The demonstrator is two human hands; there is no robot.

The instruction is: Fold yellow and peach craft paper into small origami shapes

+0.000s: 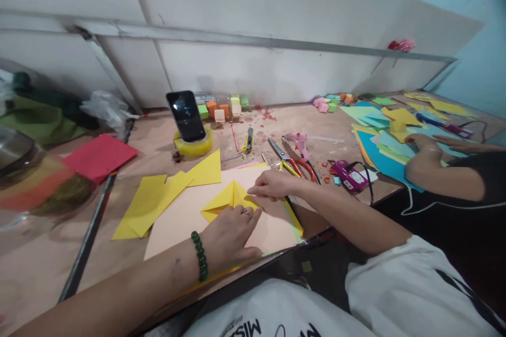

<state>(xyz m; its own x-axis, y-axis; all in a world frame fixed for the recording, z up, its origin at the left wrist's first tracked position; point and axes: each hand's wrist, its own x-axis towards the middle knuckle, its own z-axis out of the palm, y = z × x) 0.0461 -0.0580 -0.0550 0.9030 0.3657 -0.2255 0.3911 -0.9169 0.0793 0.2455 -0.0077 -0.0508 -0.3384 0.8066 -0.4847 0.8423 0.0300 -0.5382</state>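
Observation:
A folded yellow paper point(219, 201) with creased triangular flaps lies on a stack of pale pink sheets point(174, 237). My left hand point(231, 231), wearing a ring and a green bead bracelet, rests flat over the near part of the paper with its fingers stretched out. At the paper's right side, my right hand point(271, 184) has its fingers drawn together on a flap; its fingertips touch the fold. Part of the yellow paper is hidden beneath both hands. More yellow sheets point(146, 205) lie to the left of the stack.
Behind the stack are a phone point(186, 115) leaning on a tape roll point(193, 145), a cutter knife point(248, 139), scissors point(290, 158) and a pink glue gun point(298, 143). A purple device point(350, 176) sits rightward. A co-worker's arm point(443, 171) reaches over coloured papers. A glass jar point(39, 174) stands left.

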